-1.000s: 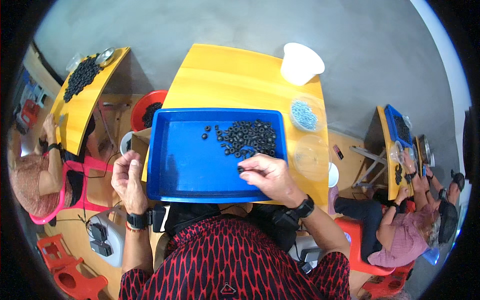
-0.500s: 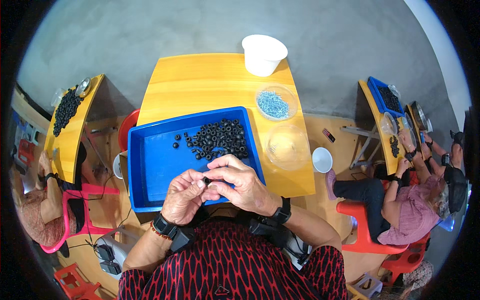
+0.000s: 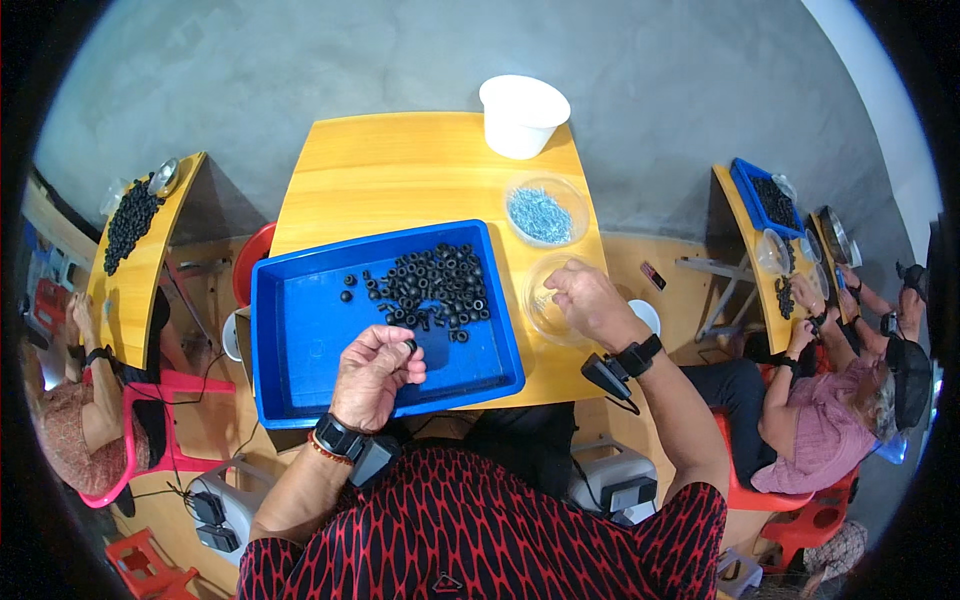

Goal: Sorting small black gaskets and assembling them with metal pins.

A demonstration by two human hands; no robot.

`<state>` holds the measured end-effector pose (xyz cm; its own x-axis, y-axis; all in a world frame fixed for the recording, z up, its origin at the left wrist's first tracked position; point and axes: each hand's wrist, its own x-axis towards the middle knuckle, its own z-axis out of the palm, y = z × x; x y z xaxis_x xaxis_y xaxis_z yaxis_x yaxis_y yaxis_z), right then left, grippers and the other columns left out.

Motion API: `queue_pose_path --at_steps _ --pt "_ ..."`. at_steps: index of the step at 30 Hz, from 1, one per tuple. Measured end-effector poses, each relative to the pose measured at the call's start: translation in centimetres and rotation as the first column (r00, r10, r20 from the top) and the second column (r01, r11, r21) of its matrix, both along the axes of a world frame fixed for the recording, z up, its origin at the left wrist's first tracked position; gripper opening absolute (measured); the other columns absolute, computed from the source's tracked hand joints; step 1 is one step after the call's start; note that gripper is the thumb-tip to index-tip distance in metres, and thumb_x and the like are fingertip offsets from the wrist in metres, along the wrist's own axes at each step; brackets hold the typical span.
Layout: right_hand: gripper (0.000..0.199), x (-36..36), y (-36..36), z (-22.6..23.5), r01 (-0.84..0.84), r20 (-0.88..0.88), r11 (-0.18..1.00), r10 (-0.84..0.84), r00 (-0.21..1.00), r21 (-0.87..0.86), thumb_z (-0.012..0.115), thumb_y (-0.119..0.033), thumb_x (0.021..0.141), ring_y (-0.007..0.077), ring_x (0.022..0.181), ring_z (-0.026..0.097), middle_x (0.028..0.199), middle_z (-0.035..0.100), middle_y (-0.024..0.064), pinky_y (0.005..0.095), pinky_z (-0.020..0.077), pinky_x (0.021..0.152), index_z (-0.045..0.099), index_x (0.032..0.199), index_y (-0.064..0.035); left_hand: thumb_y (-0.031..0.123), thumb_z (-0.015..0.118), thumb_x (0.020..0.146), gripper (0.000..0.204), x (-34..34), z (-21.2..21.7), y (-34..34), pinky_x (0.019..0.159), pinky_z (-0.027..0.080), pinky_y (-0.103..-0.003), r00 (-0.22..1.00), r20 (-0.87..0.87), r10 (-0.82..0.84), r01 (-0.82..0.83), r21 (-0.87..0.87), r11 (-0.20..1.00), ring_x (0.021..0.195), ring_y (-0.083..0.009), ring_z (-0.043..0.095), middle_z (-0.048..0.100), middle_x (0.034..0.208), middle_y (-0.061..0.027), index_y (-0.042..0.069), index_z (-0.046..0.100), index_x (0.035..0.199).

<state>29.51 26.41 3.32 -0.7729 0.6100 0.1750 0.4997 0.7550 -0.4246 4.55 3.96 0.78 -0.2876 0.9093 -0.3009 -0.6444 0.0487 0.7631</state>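
My left hand is closed over the near edge of the blue tray, pinching a small black round part between thumb and fingers. Inside the tray lies a heap of black ring-like parts, with a few loose ones to its left. My right hand reaches over a clear shallow bowl on the right of the table. Its fingers are drawn together there, and what they hold, if anything, is too small to see. Just beyond stands another clear bowl of small light-blue pieces.
A white tub stands at the table's far right corner, by the grey wall. A white container shows beside the table's right edge. Other people sit at side tables on the left and right.
My hands were together over the tray's near edge and are now apart. The right has moved right to the clear bowl; the left keeps the black part, slightly left of before.
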Motion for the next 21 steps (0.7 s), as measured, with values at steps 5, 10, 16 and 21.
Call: queue_pose_path --at_steps 5,10,16,21 --pt "0.011 -0.9 0.6 -0.9 -0.055 0.208 0.996 0.067 0.976 -0.063 0.058 -0.001 0.078 0.0421 0.092 0.061 0.094 0.061 0.0251 0.0472 0.0499 0.083 0.063 0.088 0.0022 0.004 0.06 0.094 0.013 -0.1 -0.3 -0.1 0.068 0.059 -0.034 0.999 -0.02 -0.026 0.026 -0.001 1.0 0.075 -0.0193 0.068 0.069 0.091 -0.013 0.001 0.062 0.106" --pt "0.009 -0.6 0.9 -2.3 -0.111 0.212 0.994 0.104 0.972 0.02 0.057 -0.001 0.078 0.0438 0.088 0.061 0.093 0.06 0.026 0.0489 0.0499 0.079 0.059 0.086 0.0016 0.0 0.06 0.093 0.012 0.0 -0.3 0.0 0.067 0.06 -0.031 0.999 0.036 -0.038 0.038 0.004 0.999 0.076 -0.018 0.07 0.07 0.09 -0.0127 0.0 0.062 0.106" --pt "0.008 -0.4 1.0 -1.2 -0.051 0.091 0.998 0.055 0.994 -0.042 0.058 -0.002 0.081 0.0427 0.087 0.061 0.09 0.06 0.0247 0.0479 0.0483 0.076 0.057 0.088 0.0014 0.0 0.061 0.093 0.012 -0.1 -0.1 0.1 0.066 0.06 -0.03 0.998 0.045 -0.045 0.045 0.001 0.999 0.075 -0.0171 0.069 0.07 0.09 -0.0122 0.0 0.062 0.106" --pt "0.007 -1.0 -1.0 2.1 -0.065 -0.076 0.994 0.058 0.995 -0.09 0.061 -0.002 0.084 0.04 0.085 0.06 0.086 0.059 0.0211 0.0457 0.0486 0.074 0.056 0.089 -0.0002 0.002 0.061 0.093 0.012 -0.2 -0.5 0.0 0.066 0.06 -0.031 0.998 0.045 -0.045 0.045 0.009 0.999 0.075 -0.018 0.069 0.07 0.09 -0.0128 0.0 0.062 0.106"
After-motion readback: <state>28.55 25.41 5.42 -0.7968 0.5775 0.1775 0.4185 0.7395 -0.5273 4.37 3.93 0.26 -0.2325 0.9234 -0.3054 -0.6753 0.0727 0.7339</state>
